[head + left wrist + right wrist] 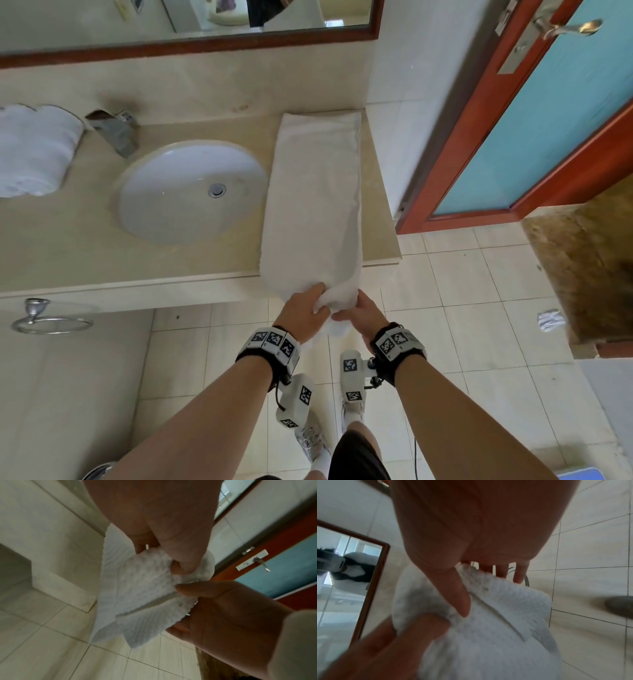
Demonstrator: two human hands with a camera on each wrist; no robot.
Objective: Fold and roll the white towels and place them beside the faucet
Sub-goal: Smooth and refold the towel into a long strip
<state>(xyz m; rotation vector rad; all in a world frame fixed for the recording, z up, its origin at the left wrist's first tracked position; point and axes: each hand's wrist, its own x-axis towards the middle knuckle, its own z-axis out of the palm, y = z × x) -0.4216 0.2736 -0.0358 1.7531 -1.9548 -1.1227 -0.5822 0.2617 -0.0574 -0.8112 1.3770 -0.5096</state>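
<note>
The beige surface around the sink carries a long white towel, folded into a narrow strip that runs from the back wall to the front edge, to the right of the basin, its near end hanging over the edge. To the left of the faucet lie finished towel rolls. The strip looks soft, thick and limp; I judge it light but bulky, with nothing fragile or slippery about it, though the layers could slide apart and loosen a roll unless held firmly. The best hold is probably the near end, across its full width, so the roll starts tight and even. That is where both hands are. The left hand has its fingers curled over the bunched end, thumb pressing into the cloth. The right hand sits just beside it, nearly touching, thumb on top of the terry and the other fingers tucked behind the fold, so each hand is closed on the towel's end.
</note>
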